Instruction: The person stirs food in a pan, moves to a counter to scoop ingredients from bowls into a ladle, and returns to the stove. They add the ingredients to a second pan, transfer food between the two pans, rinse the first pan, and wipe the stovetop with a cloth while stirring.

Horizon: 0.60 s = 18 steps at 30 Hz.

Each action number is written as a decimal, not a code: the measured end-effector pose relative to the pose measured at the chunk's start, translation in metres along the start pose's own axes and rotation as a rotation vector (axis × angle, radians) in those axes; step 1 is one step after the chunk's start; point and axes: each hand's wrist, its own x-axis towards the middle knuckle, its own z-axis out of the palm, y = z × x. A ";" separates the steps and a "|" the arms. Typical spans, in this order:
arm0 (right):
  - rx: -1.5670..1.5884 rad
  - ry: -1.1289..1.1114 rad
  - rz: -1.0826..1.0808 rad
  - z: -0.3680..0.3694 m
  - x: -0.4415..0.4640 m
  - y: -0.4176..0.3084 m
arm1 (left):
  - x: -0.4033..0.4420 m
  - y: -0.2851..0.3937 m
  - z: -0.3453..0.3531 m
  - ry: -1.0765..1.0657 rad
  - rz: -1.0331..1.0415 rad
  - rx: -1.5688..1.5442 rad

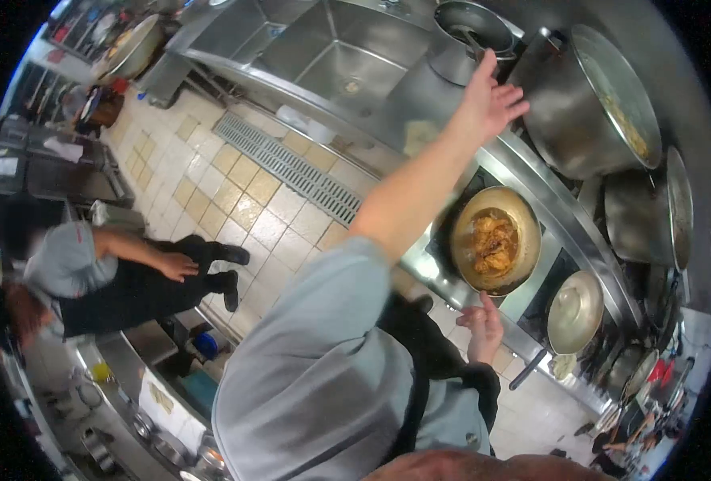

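My left hand (pixel 492 98) reaches far out over the counter with its fingers spread and nothing in them. Its thumb comes close to the handle of a metal utensil (pixel 471 37) resting in a dark pan (pixel 450 11). On the stove sits a round frying pan (pixel 526 216), holding browned, glossy food pieces (pixel 493 244) in a brown sauce. My right hand (pixel 484 327) is right at the near rim of this pan, one digit pointing at the edge and the others curled. Whether a handle lies inside those fingers is hidden.
A second pan (pixel 577 309) with a black handle (pixel 527 370) stands to the right. Large pots (pixel 560 120) line the back of the stove. A steel sink (pixel 343 60) lies at upper left. Another person (pixel 123 276) is at the left, beyond the tiled floor and drain grate (pixel 291 171).
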 end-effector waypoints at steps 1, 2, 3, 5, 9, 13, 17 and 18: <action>-0.012 0.049 0.022 0.001 -0.002 0.008 | 0.021 0.005 0.002 -0.006 -0.022 -0.006; -0.017 0.073 0.026 0.001 -0.003 0.012 | 0.042 0.008 0.004 -0.069 0.012 -0.157; -0.045 0.116 0.057 -0.001 -0.006 0.014 | 0.043 0.007 0.011 -0.125 0.042 -0.308; -0.009 0.200 0.089 -0.003 -0.015 0.014 | 0.058 0.013 0.015 -0.092 -0.005 -0.463; -0.017 0.297 0.077 -0.002 -0.023 0.010 | 0.058 0.000 0.018 -0.081 -0.165 -0.309; -0.040 0.246 0.113 -0.003 -0.022 0.005 | 0.012 -0.030 0.014 -0.136 -0.143 -0.089; -0.128 0.113 0.086 -0.006 -0.015 -0.003 | -0.068 -0.045 0.012 -0.129 -0.079 0.126; -0.131 0.078 0.078 -0.007 -0.012 -0.006 | -0.091 -0.049 0.010 -0.122 -0.071 0.216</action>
